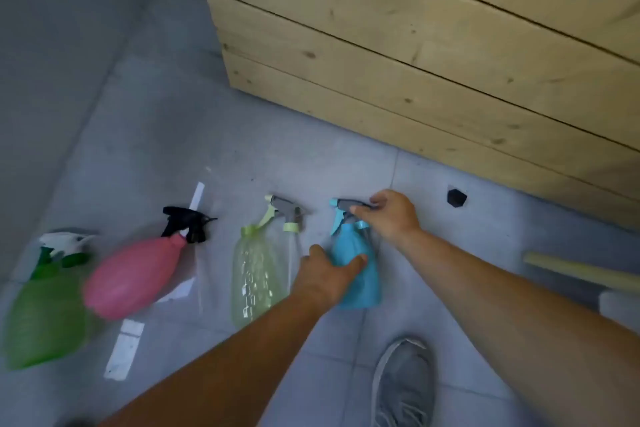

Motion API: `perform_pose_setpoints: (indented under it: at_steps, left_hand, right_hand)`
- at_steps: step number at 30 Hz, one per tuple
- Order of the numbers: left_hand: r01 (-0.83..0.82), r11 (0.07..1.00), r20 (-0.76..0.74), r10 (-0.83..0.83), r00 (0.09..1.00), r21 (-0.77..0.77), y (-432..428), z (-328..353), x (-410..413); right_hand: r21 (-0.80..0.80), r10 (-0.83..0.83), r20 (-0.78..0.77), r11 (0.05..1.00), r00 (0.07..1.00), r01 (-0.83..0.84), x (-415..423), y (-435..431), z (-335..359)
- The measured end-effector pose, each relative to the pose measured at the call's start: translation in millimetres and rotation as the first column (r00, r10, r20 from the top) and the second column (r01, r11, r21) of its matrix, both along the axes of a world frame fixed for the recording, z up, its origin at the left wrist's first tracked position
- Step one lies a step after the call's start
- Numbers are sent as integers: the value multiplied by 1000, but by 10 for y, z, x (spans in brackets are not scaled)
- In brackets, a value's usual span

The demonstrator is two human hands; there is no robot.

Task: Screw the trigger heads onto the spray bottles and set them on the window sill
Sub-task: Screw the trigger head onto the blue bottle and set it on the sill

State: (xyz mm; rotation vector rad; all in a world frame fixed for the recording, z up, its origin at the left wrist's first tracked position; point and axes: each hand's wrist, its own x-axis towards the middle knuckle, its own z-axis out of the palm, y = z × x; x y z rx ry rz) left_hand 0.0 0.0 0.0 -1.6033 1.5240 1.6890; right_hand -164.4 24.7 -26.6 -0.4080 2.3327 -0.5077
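Blue spray bottle [356, 270] is lying on the floor, grey trigger head [348, 206] pointing to 12 o'clock. Left hand [329, 276] is gripping its body; right hand [391, 215] is pinching the head.

Single head view, looking steeply down at floor [311, 156], close above hands.

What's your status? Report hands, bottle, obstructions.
Left hand gripping blue bottle body. Right hand on its trigger head. Three other bottles lying left. Nothing in the way.
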Motion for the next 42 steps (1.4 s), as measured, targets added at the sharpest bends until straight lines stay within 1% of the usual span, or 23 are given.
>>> perform_pose_setpoints:
  at_steps: [3,5,7,9,11,13,15,18,22,25,28,30,32,35,37,39,42]
  left_hand:
    - [48,999,-18,-48,999,13,-8,-49,-53]
    - [31,998,-42,-29,999,57,-3,-55,-74]
    - [-30,994,-69,37,997,102,13,-64,-90]
    - [-107,981,-96,123,988,163,44,-44,-99]
    - [-188,956,-138,222,965,226,70,17,-97]
    - [-219,939,-189,273,943,265,52,155,-88]
    - [-226,934,-241,295,925,277,-15,329,-95]
    - [-232,946,-327,298,897,226,-188,656,-68]
    - [-267,952,-397,305,866,150,-336,1264,215]
    - [-236,969,-439,245,865,76,-337,1781,540]
    - [-171,985,-489,133,862,-34,-393,2404,866]
    - [-173,980,-527,100,844,-93,-413,2822,1144]
    - [-179,973,-538,73,840,-147,-412,3163,1415]
    - [-134,970,-537,4,844,-202,-309,3541,1796]
    - [-120,969,-546,-19,838,-217,-213,3660,2007]
    - [-136,968,-568,-10,823,-213,-117,3718,2164]
    - [-166,966,-604,13,797,-198,2,3786,2294]
  right_hand:
    - [34,53,-55,998,997,-51,-51,-38,-62]
    - [68,60,-5,996,998,-59,-88,-68,-87]
    - [80,66,90,994,994,-73,-126,-93,-81]
    - [89,110,179,988,978,-128,-182,-112,-73]
    - [77,177,207,978,962,-196,-219,-160,37]
    - [31,202,233,976,951,-215,-241,-243,254]
    - [-19,200,300,979,933,-204,-272,-348,504]
    - [-115,204,341,978,918,-175,-261,-509,949]
    - [-275,229,272,949,935,-152,-155,-616,1717]
    - [-379,283,169,903,944,-203,29,-566,2377]
    - [-543,274,125,823,953,-166,241,-463,3082]
    - [-659,264,83,738,961,-146,416,-373,3556]
    - [-771,229,41,627,973,-115,593,-279,3974]
    - [-903,179,82,430,980,-3,905,-123,4517]
    - [-950,160,114,307,981,61,1105,-26,4790]
    - [-972,161,125,218,979,88,1288,57,4973]
    - [-982,183,108,175,977,76,1530,132,5078]
